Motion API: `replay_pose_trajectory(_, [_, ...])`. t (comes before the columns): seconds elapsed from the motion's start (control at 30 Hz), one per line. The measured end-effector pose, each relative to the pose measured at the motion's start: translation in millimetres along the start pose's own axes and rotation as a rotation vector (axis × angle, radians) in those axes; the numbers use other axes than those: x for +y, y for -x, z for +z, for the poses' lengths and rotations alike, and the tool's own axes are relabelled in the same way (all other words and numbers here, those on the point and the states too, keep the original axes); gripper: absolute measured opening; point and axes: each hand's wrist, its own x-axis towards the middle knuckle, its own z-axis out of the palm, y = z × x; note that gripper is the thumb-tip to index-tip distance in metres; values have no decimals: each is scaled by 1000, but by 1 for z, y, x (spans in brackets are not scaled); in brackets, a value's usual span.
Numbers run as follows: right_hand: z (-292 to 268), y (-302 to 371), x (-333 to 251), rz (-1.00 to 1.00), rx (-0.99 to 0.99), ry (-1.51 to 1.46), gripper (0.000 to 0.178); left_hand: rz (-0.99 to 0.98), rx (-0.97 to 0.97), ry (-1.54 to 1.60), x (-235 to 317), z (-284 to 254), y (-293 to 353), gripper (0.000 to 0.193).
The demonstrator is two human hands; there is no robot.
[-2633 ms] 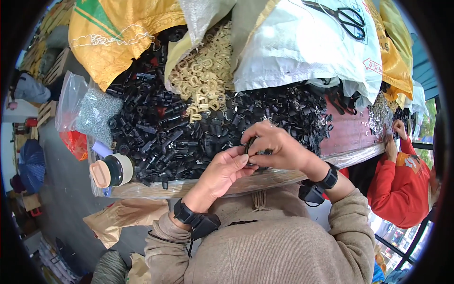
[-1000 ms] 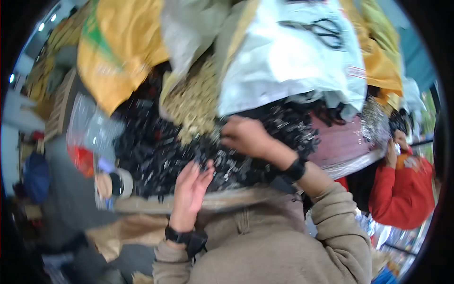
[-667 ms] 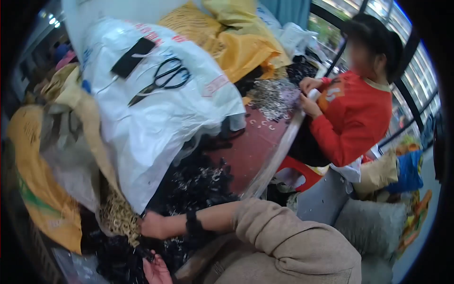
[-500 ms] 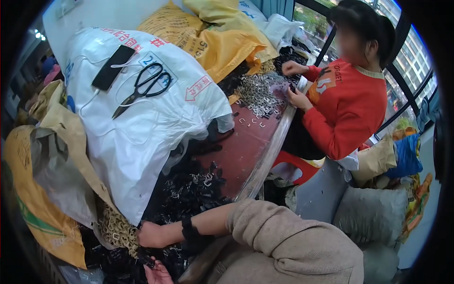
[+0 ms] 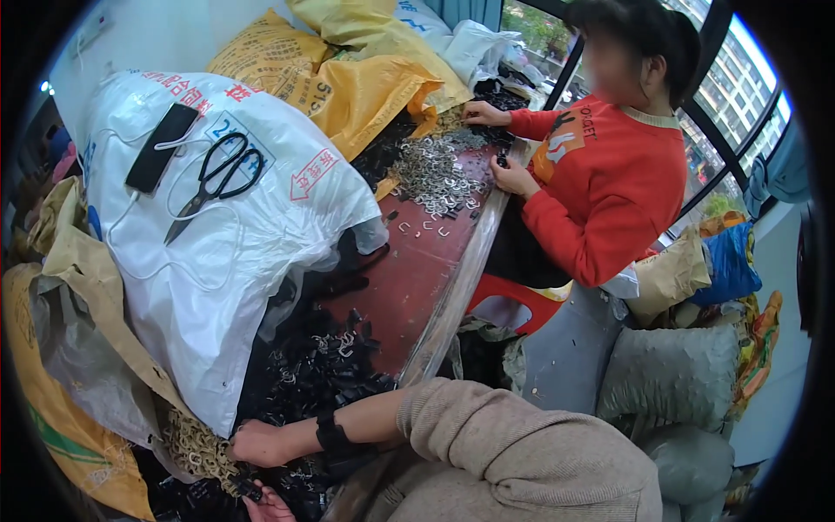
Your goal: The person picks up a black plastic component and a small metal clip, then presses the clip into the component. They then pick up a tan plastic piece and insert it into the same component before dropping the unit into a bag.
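My right hand (image 5: 257, 443), a black band on its wrist, is closed at the edge of a heap of brass-coloured U-shaped clips (image 5: 196, 445). Its fingertips are turned away, so what they grip is hidden. Just below it, at the lower edge, my left hand (image 5: 271, 505) is partly in view. Its curled fingers hold a small black piece (image 5: 251, 492). The clips spill from the mouth of a tan sack (image 5: 96, 291). Around and beyond my right hand lie many loose black plastic pieces (image 5: 296, 370), with some silvery clips among them.
A stuffed white sack (image 5: 261, 252) carries scissors (image 5: 213, 184) and a phone (image 5: 163, 148) with a white cable. Across the red tabletop (image 5: 409, 278), a co-worker in a red sweater (image 5: 609, 187) handles a black piece beside silvery U-clips (image 5: 430, 174). Yellow sacks (image 5: 365, 87) stand behind.
The whole view has shifted, so the scene sits farther left. Both my hands stay beside the brass-coloured clips. The co-worker's far hand has moved away from the other, toward the pile.
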Motion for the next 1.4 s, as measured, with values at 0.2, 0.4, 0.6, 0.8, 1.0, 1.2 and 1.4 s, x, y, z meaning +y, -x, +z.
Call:
replay_pose_trajectory(0.2, [-4, -3, -5, 90, 18, -23, 6, 27, -28, -51, 3, -2, 3, 37])
replay_pose_trajectory(0.4, [39, -11, -10, -139, -134, 534, 7, 49, -19, -53, -4, 9, 11, 36])
replay_pose_trajectory(0.6, [38, -5, -15, -54, -165, 402, 10, 16, -121, -44, 5, -17, 10, 36])
replay_pose_trajectory(0.8, [-7, -4, -14, 19, -146, 277, 9, 226, -265, -206, -11, -6, 12, 32])
replay_pose_trajectory(1.0, [-34, 11, 5, 24, -34, -388, 14, 282, -197, -232, -20, 4, 6, 22])
replay_pose_trajectory(1.2, [-41, 12, -16, 315, -426, -716, 17, 332, -230, -237, -20, 6, 12, 23])
replay_pose_trajectory(1.4, [-35, 13, -11, 98, -372, -536, 19, 338, -245, -244, -18, 6, 10, 25])
